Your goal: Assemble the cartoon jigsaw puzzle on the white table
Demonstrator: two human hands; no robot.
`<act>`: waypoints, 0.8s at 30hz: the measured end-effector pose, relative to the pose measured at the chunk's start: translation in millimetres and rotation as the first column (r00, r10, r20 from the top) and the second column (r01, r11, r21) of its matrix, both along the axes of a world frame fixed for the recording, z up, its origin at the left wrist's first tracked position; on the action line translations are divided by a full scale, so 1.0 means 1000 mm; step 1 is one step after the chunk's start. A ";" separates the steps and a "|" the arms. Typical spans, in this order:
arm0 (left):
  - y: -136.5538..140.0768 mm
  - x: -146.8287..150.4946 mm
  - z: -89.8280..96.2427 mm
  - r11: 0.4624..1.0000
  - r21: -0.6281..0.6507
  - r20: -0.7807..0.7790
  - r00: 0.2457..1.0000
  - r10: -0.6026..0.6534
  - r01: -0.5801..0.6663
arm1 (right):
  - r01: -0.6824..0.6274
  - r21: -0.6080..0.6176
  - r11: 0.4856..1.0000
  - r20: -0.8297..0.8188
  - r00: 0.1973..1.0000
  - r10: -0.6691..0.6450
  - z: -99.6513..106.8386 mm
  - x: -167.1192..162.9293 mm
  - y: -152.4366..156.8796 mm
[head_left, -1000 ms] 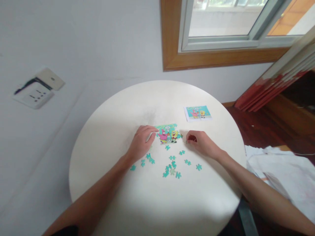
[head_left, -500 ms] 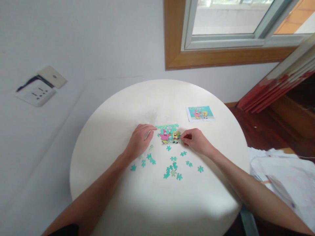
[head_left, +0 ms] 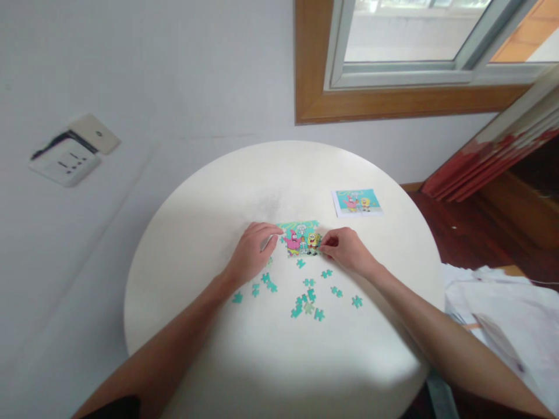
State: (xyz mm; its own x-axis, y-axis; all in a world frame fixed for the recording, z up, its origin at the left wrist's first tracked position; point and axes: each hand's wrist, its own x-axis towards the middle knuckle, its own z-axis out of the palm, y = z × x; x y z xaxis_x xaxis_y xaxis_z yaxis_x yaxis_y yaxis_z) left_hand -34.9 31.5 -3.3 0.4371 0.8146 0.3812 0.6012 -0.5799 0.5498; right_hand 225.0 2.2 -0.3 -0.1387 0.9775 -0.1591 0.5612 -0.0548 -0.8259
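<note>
A partly joined jigsaw puzzle [head_left: 301, 238] lies on the round white table [head_left: 209, 186], showing a pink starfish, a yellow square figure and a pale figure between them. At its left edge is my left hand [head_left: 252, 250], thumb and fingers apart, its fingertips by the upper left corner. My right hand [head_left: 344, 247] pinches at the puzzle's right edge, on what looks like a puzzle piece mostly hidden by the fingers. Loose teal puzzle pieces [head_left: 311, 295] are scattered on the near side, several of them bunched together. A few more lie near my left wrist.
A printed reference picture [head_left: 358, 202] of the same scene lies at the back right of the table. Behind are a white wall and a wood-framed window [head_left: 406, 105]. White papers or bags [head_left: 502, 314] sit to the right, below a red and white curtain [head_left: 476, 157].
My left hand has shifted slightly right, its fingertips now closer over the puzzle's left edge. My right hand has barely moved, still pinching at the right edge.
</note>
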 end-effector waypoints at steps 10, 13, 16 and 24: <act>-0.001 0.002 0.001 1.000 -0.023 0.011 1.000 -0.005 0.005 | 0.004 -0.027 1.000 -0.048 0.999 -0.006 -0.004 0.002 0.001; -0.002 0.002 0.000 1.000 -0.026 0.018 1.000 -0.006 0.007 | -0.016 -0.048 0.999 -0.170 0.985 0.008 -0.004 0.007 0.001; -0.003 0.004 0.001 0.999 -0.031 0.019 1.000 -0.013 0.014 | -0.046 -0.017 0.999 -0.249 0.968 0.040 0.000 0.010 -0.001; -0.004 0.006 0.000 0.998 -0.051 0.007 0.999 -0.037 0.037 | 0.009 -0.031 0.999 -0.380 0.925 -0.020 0.009 0.008 -0.009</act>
State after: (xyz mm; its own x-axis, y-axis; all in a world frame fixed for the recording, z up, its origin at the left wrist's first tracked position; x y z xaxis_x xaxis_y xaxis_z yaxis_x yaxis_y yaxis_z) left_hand -28.6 27.1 -3.2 0.4651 0.8164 0.3423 0.5761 -0.5727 0.5832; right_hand 233.3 -6.6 8.8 -0.1800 0.9758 -0.1244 0.2045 -0.0866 -0.9750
